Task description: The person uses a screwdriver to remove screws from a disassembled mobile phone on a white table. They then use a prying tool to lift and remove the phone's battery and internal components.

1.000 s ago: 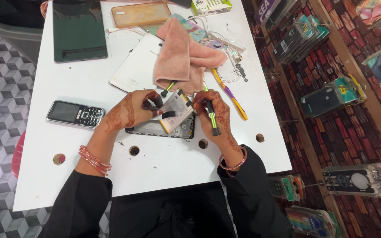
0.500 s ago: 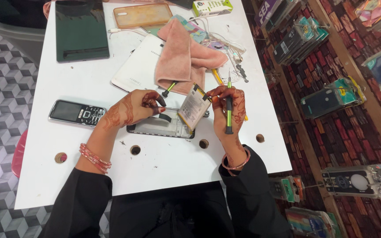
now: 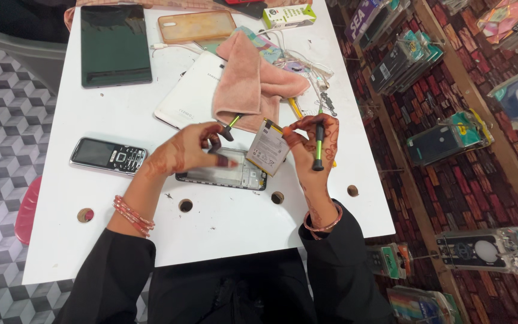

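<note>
An opened smartphone [image 3: 226, 175] lies face down on the white table [image 3: 223, 228]. My left hand [image 3: 190, 149] presses on its upper edge with the fingertips. My right hand [image 3: 313, 141] pinches a flat pale phone battery [image 3: 267, 147] by its top corner, tilted up off the phone, and also holds a black and green screwdriver [image 3: 318, 144] upright in the same grip. A second green-tipped tool [image 3: 231, 124] lies just behind my left hand.
A pink cloth [image 3: 250, 81] covers part of a white tablet [image 3: 187, 93]. A dark tablet [image 3: 115, 45], an orange phone case [image 3: 196, 25], a keypad phone [image 3: 108, 156], a small box [image 3: 289, 15] and cables lie around. Shelves of packaged accessories [image 3: 445, 138] stand to the right.
My right hand has lifted the battery up and to the right, clear of the open phone, with the screwdriver swung upright. My left hand stays on the phone.
</note>
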